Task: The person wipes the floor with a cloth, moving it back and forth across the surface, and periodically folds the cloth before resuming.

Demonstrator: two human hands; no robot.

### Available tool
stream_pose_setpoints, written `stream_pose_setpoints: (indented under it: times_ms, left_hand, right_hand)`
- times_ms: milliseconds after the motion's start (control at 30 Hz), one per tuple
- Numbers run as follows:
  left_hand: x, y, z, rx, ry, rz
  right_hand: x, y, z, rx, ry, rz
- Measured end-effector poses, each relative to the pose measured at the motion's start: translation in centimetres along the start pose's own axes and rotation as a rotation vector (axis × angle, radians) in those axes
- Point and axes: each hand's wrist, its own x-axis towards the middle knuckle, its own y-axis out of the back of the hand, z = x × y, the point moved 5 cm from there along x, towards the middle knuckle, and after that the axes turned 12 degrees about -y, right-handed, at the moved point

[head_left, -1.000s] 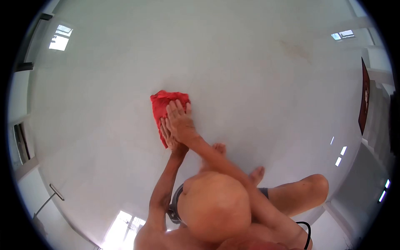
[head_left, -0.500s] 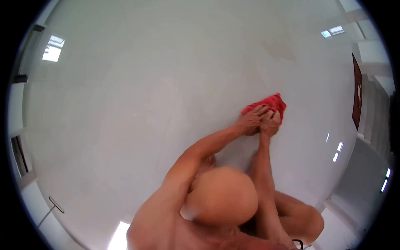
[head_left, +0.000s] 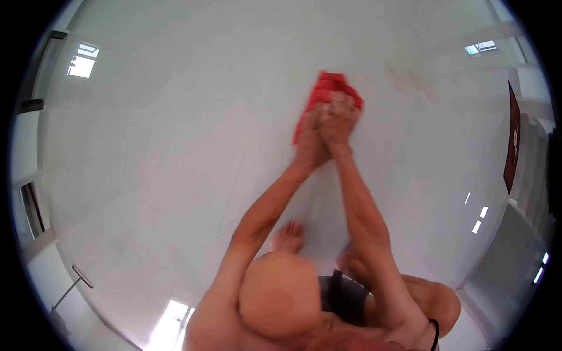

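Observation:
A red cloth (head_left: 332, 88) lies spread and creased on the glossy pale floor (head_left: 175, 128). My left hand (head_left: 312, 137) presses on its lower left part, fingers together and partly hidden by the other hand. Beside and partly over it, my right hand (head_left: 339, 120) bears down on the cloth with its fingers bent. Both arms reach forward past my knee (head_left: 281, 295) and bare foot (head_left: 288, 237).
Faint brownish marks (head_left: 413, 82) show on the floor right of the cloth. A dark red mat (head_left: 513, 137) lies at the far right by pale steps (head_left: 530, 167). A T-shaped handle (head_left: 82, 276) stands at the lower left.
Both hands and the red cloth have moved forward and to the left across the floor. My arms are now stretched out farther, and more of my foot shows.

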Motion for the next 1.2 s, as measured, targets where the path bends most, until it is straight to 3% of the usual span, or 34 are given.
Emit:
stream_pose_setpoints:
  times_ms: [100,167,233,267,400,500,567,600,667,700,733,767,833,867,1000,1100,1200]
  left_hand:
    - [-5.3,7.1,-4.4,-0.067,0.188,0.103]
    - [-8.5,12.2,-4.0,0.496,0.069,-0.045]
    - [-11.6,15.4,-3.9,0.591,0.125,-0.041]
    - [-13.4,16.8,-3.9,0.625,0.172,-0.03]
    - [-16.6,17.6,-3.6,0.648,0.239,0.003]
    - [-14.4,16.5,-3.4,0.564,0.216,0.029]
    - [-11.8,14.6,-3.6,0.319,0.19,0.084]
    - [-10.0,13.2,-3.6,0.123,0.189,0.137]
    - [-7.9,9.4,-3.6,-0.294,0.212,0.226]
    - [-7.3,7.6,-3.5,-0.272,0.176,0.187]
    - [-6.8,5.9,-3.4,-0.249,0.139,0.15]
    - [-5.6,5.2,-2.2,-0.067,0.078,0.056]
    - [-4.0,3.4,-0.5,0.277,-0.041,-0.155]
    - [-3.9,3.1,-0.1,0.301,-0.068,-0.128]
    - [-4.3,2.7,0.7,0.326,-0.067,-0.138]
    - [-5.2,3.8,-0.1,0.313,0.072,-0.13]
    - [-9.3,8.2,-1.9,0.409,0.203,-0.034]
  right_hand:
    - [-3.9,-1.0,-11.4,0.097,0.157,-0.083]
    - [-7.1,-1.8,-17.5,0.063,0.241,-0.241]
    - [-11.3,-3.0,-21.2,0.017,0.318,-0.586]
    - [-13.7,-3.3,-22.8,-0.005,0.389,-0.606]
    - [-19.1,-2.7,-24.0,-0.008,0.518,-0.661]
    - [-16.5,-2.7,-23.3,0.06,0.38,-0.818]
    - [-13.4,-1.8,-21.6,0.01,0.331,-0.667]
    - [-12.4,-2.3,-19.3,-0.083,0.414,-0.461]
    - [-8.4,-1.4,-14.7,-0.122,0.376,-0.293]
    - [-7.0,-1.7,-11.7,-0.118,0.293,-0.398]
    - [-5.8,-1.4,-9.0,-0.044,0.236,-0.252]
    - [-4.7,-0.7,-6.7,0.091,0.088,-0.233]
    - [-4.0,-0.5,-2.9,-0.048,-0.034,-0.217]
    - [-3.9,-0.6,-1.6,-0.008,-0.096,-0.256]
    - [-4.2,-1.0,-1.7,-0.04,-0.097,-0.191]
    - [-4.4,-2.4,-4.3,-0.021,0.054,-0.246]
    - [-8.4,-3.0,-11.3,0.02,0.259,-0.22]
